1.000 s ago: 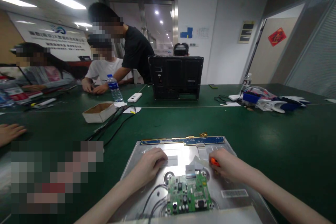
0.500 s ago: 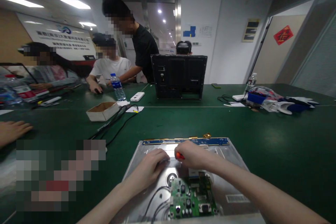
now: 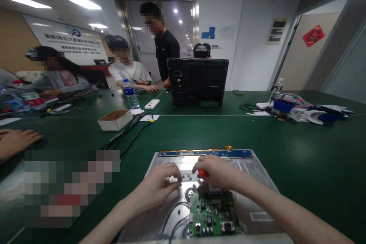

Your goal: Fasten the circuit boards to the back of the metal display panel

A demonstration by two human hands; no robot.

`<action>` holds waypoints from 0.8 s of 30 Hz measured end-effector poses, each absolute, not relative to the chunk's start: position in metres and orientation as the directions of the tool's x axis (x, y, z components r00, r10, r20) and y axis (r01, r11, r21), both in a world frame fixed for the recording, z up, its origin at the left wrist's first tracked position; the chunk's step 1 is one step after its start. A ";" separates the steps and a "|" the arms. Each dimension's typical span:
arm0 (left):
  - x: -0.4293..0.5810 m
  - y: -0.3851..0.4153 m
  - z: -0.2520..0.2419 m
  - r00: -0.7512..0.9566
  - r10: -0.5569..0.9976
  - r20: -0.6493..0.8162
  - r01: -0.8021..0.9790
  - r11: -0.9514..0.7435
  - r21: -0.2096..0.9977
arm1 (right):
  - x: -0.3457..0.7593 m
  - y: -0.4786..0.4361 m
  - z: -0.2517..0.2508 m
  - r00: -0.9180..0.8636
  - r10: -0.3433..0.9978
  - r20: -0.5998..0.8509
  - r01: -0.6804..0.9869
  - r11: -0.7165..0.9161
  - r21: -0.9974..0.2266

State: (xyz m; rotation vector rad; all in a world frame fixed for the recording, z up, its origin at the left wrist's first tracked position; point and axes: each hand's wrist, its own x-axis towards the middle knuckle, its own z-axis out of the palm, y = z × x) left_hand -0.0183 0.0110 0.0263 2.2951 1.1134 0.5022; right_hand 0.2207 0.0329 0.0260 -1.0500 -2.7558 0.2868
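Note:
A silvery metal panel (image 3: 156, 167) lies before me, with a green circuit board (image 3: 213, 215) near its front and a blue circuit strip (image 3: 206, 154) along its far edge. My right hand (image 3: 215, 171) is closed around a tool with an orange handle (image 3: 203, 173); its working end is hidden, so I cannot tell its exact kind. To the left, my left hand (image 3: 164, 177) hovers over or rests on the metal, fingers curved and thumb apart, nothing visible between them. Small dark specks, perhaps screws or holes, show between the two hands. Dark wires run beside the green board.
Beyond the panel stands a black monitor-like housing (image 3: 198, 84). An open cardboard box (image 3: 114, 121), black cables (image 3: 133, 133) and a water bottle (image 3: 131, 95) are left of it. A co-worker's hand (image 3: 18, 141) rests at far left. Bags and a blue tray (image 3: 281, 106) lie right.
My hands have drawn apart: the left thumb and fingers have opened, and the right has shifted slightly right with the orange-handled tool. Across the table, the standing person has straightened up.

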 end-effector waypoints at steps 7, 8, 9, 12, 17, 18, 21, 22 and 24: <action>-0.015 -0.004 0.044 0.732 0.662 -0.159 0.599 -0.516 0.612 | 0.278 -0.005 0.016 -0.650 0.733 0.199 0.729 0.676 -0.111; -0.015 -0.004 0.043 0.736 0.651 -0.186 0.608 -0.515 0.605 | 0.286 -0.010 0.012 -0.663 0.700 0.264 0.714 0.698 -0.057; -0.014 -0.004 0.042 0.735 0.646 -0.208 0.617 -0.509 0.600 | 0.294 -0.014 0.008 -0.680 0.656 0.328 0.691 0.723 -0.015; -0.014 -0.003 0.036 0.726 0.644 -0.241 0.630 -0.482 0.609 | 0.317 -0.020 -0.003 -0.682 0.563 0.467 0.663 0.746 0.069; -0.014 -0.001 0.029 0.732 0.652 -0.200 0.603 -0.481 0.637 | 0.341 -0.018 -0.011 -0.614 0.645 0.454 0.730 0.683 0.016; -0.014 -0.001 0.029 0.738 0.647 -0.192 0.593 -0.488 0.640 | 0.343 -0.017 -0.011 -0.601 0.659 0.452 0.738 0.675 -0.001; -0.013 -0.001 0.028 0.728 0.671 -0.141 0.582 -0.496 0.645 | 0.344 -0.014 -0.011 -0.587 0.673 0.451 0.742 0.669 -0.033; -0.013 0.000 0.028 0.715 0.689 -0.120 0.583 -0.492 0.647 | 0.344 -0.014 -0.011 -0.586 0.675 0.449 0.742 0.670 -0.039; -0.012 0.002 0.024 0.673 0.737 -0.058 0.590 -0.488 0.643 | 0.342 -0.015 -0.010 -0.583 0.679 0.446 0.740 0.670 -0.052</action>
